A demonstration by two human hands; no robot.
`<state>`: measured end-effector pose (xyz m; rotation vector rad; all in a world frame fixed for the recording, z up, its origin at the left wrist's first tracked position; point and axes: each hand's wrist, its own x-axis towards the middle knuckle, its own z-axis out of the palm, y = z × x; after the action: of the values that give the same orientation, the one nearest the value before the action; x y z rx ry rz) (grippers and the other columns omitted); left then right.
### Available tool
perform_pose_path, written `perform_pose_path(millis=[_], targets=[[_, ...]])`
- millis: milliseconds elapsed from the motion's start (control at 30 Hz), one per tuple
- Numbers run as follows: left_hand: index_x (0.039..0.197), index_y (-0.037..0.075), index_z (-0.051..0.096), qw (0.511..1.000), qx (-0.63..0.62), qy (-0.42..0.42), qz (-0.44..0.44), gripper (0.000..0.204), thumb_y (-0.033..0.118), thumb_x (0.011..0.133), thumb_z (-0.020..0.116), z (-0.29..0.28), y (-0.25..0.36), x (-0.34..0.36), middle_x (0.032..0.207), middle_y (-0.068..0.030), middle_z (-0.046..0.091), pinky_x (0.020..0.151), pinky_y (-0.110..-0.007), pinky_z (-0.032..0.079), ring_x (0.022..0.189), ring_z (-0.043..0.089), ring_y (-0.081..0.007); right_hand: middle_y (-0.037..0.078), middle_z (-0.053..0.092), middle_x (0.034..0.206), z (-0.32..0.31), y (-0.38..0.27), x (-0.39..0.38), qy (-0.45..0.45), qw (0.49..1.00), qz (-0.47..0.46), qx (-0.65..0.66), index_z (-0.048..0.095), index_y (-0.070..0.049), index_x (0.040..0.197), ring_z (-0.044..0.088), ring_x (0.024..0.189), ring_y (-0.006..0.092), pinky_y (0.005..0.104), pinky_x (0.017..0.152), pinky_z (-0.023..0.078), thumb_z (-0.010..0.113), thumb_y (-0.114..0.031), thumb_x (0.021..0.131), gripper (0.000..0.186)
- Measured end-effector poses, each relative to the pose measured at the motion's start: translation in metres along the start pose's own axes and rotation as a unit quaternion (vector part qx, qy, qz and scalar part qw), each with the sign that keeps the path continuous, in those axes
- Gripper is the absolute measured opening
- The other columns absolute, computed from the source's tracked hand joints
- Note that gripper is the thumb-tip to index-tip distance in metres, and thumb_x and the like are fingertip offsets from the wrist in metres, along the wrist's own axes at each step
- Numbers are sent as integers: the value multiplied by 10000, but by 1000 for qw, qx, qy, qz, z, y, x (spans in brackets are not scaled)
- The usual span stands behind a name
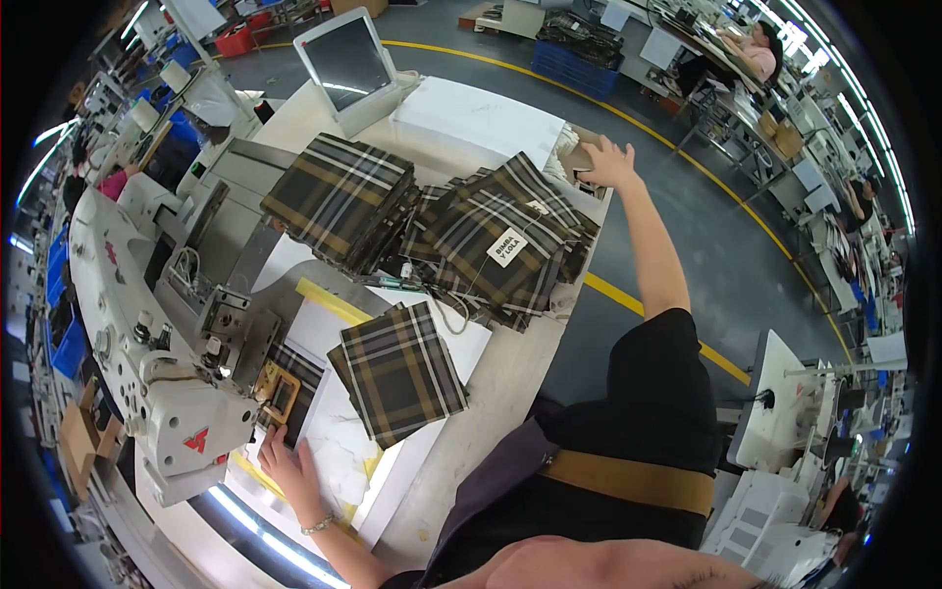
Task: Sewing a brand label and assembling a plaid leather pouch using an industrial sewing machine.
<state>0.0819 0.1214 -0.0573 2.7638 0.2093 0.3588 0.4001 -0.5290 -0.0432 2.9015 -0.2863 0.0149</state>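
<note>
3 checked piles (400, 371) beside 1 sewing machine (128, 353)

All 3 lie on 1 surface (520, 368). We see the left hand (291, 476) at 1 checked strip (310, 385) under the sewing machine, fingers slightly apart. The right hand (610, 164) spreads its fingers wide at 1 white box's (471, 120) end; we cannot tell what they touch.

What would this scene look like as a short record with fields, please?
Left hand: at the dark plaid fabric strip, beside the white sewing machine
Right hand: outstretched beside the long white box-like object; contact unclear
Nearest pile: overlapping dark plaid fabric squares
Behind: white-framed rectangular screen
</note>
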Motion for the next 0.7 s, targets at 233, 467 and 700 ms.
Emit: perform_pose_path(millis=[233, 467, 700], targets=[[1230, 38, 555, 1000, -7, 1, -3, 391, 195, 876, 605, 0, 0, 0, 1315, -163, 511, 1049, -470, 285, 1229, 408, -355, 160, 417, 1466, -14, -20, 0, -190, 975, 0, 115, 303, -244, 1482, 418, 1336, 305, 589, 1096, 144, 581, -506, 798, 783], [1239, 39, 561, 1000, -10, 1, -13, 400, 182, 869, 618, -3, -1, -4, 1327, -152, 511, 1055, -454, 287, 1227, 421, -347, 96, 676, 960, -38, -11, 13, -296, 935, -108, 162, 442, -106, 1348, 648, 874, 196, 337, 794, 460, 682, -369, 739, 705], [1225, 57, 572, 999, -29, 5, -12, 434, 146, 808, 658, -4, 6, 5, 1319, -139, 520, 1052, -429, 297, 1204, 437, -329, 51, 570, 524, 9, 22, 45, -349, 898, -225, 146, 547, -10, 573, 575, 534, 135, 314, 506, 401, 686, -136, 628, 195]])
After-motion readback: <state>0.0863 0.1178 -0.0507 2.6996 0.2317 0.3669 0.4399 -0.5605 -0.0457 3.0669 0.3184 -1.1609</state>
